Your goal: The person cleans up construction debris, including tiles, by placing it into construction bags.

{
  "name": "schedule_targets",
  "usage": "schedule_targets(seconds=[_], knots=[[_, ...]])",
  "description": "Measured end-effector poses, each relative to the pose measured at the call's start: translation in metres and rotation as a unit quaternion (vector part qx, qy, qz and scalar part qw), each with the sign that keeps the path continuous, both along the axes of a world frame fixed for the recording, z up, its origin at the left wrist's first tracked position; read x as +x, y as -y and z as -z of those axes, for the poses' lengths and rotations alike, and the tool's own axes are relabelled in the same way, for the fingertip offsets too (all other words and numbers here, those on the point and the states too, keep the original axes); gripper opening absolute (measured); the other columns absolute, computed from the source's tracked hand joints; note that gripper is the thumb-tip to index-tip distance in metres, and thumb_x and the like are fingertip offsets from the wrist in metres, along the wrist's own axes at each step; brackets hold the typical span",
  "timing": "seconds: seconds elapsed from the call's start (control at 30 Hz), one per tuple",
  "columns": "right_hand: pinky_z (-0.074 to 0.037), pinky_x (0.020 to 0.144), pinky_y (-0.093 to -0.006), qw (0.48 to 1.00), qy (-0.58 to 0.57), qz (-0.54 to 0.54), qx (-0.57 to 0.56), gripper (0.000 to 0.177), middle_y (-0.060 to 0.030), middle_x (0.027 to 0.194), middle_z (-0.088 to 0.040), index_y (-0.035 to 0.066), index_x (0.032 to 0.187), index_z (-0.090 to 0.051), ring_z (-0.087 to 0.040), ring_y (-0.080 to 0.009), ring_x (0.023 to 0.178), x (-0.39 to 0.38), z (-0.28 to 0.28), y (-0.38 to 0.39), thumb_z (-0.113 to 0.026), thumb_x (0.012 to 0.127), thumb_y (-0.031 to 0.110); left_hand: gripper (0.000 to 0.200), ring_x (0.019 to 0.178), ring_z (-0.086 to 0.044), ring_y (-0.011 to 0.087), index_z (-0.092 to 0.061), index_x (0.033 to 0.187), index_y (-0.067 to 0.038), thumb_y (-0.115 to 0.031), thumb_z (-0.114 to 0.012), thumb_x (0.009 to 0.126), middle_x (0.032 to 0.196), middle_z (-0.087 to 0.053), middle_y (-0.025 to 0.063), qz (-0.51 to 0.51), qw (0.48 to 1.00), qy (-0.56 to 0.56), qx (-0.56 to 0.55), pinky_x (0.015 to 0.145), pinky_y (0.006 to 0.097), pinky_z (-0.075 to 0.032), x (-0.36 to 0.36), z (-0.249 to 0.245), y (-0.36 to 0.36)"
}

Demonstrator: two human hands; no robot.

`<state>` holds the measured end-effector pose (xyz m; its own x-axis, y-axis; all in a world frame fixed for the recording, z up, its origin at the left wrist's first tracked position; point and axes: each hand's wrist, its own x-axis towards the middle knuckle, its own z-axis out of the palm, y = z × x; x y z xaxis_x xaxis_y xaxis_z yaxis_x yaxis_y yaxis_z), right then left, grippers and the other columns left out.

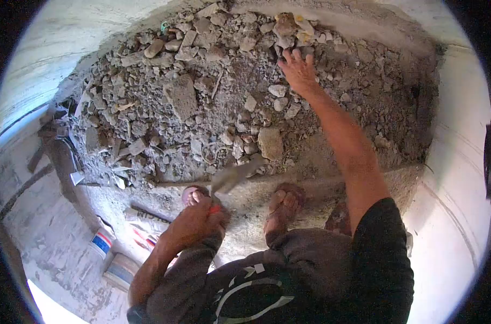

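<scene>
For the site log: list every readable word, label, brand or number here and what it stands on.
Nothing reads clearly enough to quote.
Dark flat bar on the floor: pale lettering, too blurred.
White can with blue and red bands: no legible print.
Dark garment: white curved emblem, no letters.
Red-handled metal tool: motion-blurred, no marking shows.

This is looking like a building site in the middle of demolition. A rubble heap (pixel 213 92) of broken concrete, stones and grey dust is filling the upper middle of the frame. Rough plastered walls (pixel 51 48) are closing in at both edges. A dusty concrete floor (pixel 45 237) and a striped bucket (pixel 102 242) are showing at lower left, and a red-handled tool (pixel 230 179) is being gripped at lower centre.
</scene>
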<state>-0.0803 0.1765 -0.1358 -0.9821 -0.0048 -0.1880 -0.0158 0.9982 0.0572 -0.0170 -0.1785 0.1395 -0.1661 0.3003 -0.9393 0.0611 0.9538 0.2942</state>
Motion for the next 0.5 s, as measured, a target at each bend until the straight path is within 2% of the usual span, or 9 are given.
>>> schedule_targets(seconds=[0.07, 0.17, 0.2, 0.23, 0.3, 0.33, 0.37, 0.43, 0.5], knots=[[-0.032, 0.084, -0.0503, 1.0, -0.015, -0.013, -0.007, 0.022, -0.0039, 0.121, -0.043, 0.017, 0.105, -0.061, -0.037, -0.0259, 0.115, 0.004, 0.002, -0.002, -0.06, 0.084, 0.014, 0.034, 0.088, -0.059, 0.045, -0.047, 0.108, 0.0, -0.028, -0.053, 0.089, 0.09, -0.061, 0.0284, -0.028, 0.999, -0.022, -0.031, 0.072, 0.0505, -0.046, -0.01, -0.011, 0.004], [-0.033, 0.084, -0.0514, 0.999, -0.031, -0.03, 0.013, 0.03, -0.0069, 0.123, -0.042, 0.013, 0.113, -0.06, -0.036, -0.029, 0.116, 0.004, 0.0, 0.002, -0.063, 0.083, 0.014, 0.034, 0.085, -0.06, 0.0441, -0.053, 0.103, 0.0, -0.03, -0.054, 0.088, 0.09, -0.062, 0.0266, -0.147, 0.979, -0.127, -0.063, 0.071, 0.0469, -0.046, -0.025, -0.034, 0.016], [-0.032, 0.088, -0.0556, 0.999, 0.014, -0.031, 0.006, 0.036, -0.0093, 0.129, -0.04, 0.013, 0.117, -0.059, -0.035, -0.0306, 0.119, 0.001, -0.003, 0.002, -0.063, 0.082, 0.013, 0.029, 0.077, -0.061, 0.0383, -0.053, 0.1, 0.0, -0.027, -0.054, 0.089, 0.083, -0.061, 0.0248, -0.154, 0.972, -0.173, -0.045, 0.065, 0.0432, -0.046, -0.021, -0.037, 0.032], [-0.032, 0.088, -0.0556, 0.999, 0.015, -0.037, 0.005, 0.036, -0.0093, 0.129, -0.04, 0.013, 0.117, -0.059, -0.035, -0.0306, 0.119, -0.007, -0.002, 0.004, -0.063, 0.082, 0.013, 0.025, 0.07, -0.062, 0.0325, -0.053, 0.096, 0.0, -0.023, -0.054, 0.089, 0.077, -0.061, 0.0231, -0.16, 0.962, -0.219, -0.025, 0.059, 0.0395, -0.046, -0.02, -0.041, 0.042], [-0.029, 0.096, -0.0601, 0.994, 0.089, -0.031, 0.054, 0.04, -0.0108, 0.137, -0.035, 0.015, 0.124, -0.054, -0.031, -0.0325, 0.126, -0.007, 0.004, 0.004, -0.061, 0.085, 0.015, 0.02, 0.061, -0.054, 0.0164, -0.055, 0.093, -0.001, -0.02, -0.053, 0.088, 0.067, -0.056, 0.0102, -0.324, 0.927, -0.164, -0.092, 0.053, 0.0314, -0.042, -0.018, -0.045, 0.06], [-0.022, 0.103, -0.0628, 0.99, 0.13, 0.01, 0.045, 0.042, -0.0102, 0.146, -0.025, 0.017, 0.133, -0.045, -0.02, -0.032, 0.135, -0.008, 0.012, 0.01, -0.051, 0.092, 0.022, 0.019, 0.058, -0.045, 0.008, -0.055, 0.087, -0.002, -0.021, -0.052, 0.088, 0.064, -0.048, 0.0016, -0.433, 0.886, -0.129, -0.1, 0.05, 0.0266, -0.038, -0.017, -0.046, 0.059], [-0.022, 0.103, -0.0628, 0.989, 0.138, 0.008, 0.045, 0.042, -0.0102, 0.146, -0.025, 0.017, 0.133, -0.045, -0.02, -0.032, 0.135, -0.01, 0.019, 0.013, -0.051, 0.092, 0.022, 0.019, 0.058, -0.045, 0.008, -0.055, 0.087, -0.002, -0.021, -0.052, 0.088, 0.064, -0.048, 0.0016, -0.434, 0.886, -0.121, -0.104, 0.05, 0.0266, -0.038, -0.013, -0.041, 0.065], [-0.019, 0.107, -0.0622, 0.97, 0.217, 0.091, 0.063, 0.042, -0.0088, 0.151, -0.016, 0.019, 0.139, -0.035, -0.014, -0.0309, 0.138, -0.017, 0.011, 0.023, -0.037, 0.098, 0.031, 0.021, 0.054, -0.043, 0.0083, -0.054, 0.087, -0.002, -0.023, -0.052, 0.089, 0.064, -0.048, 0.0011, -0.436, 0.889, -0.117, -0.076, 0.049, 0.0257, -0.037, -0.008, -0.035, 0.074], [-0.02, 0.107, -0.0618, 0.97, 0.218, 0.097, 0.047, 0.043, -0.0086, 0.151, -0.013, 0.019, 0.14, -0.035, -0.013, -0.0307, 0.138, -0.012, 0.008, 0.02, -0.032, 0.099, 0.034, 0.022, 0.053, -0.042, 0.0079, -0.053, 0.087, -0.002, -0.024, -0.052, 0.09, 0.063, -0.047, 0.0011, -0.415, 0.898, -0.13, -0.063, 0.047, 0.0252, -0.036, -0.006, -0.038, 0.063]])
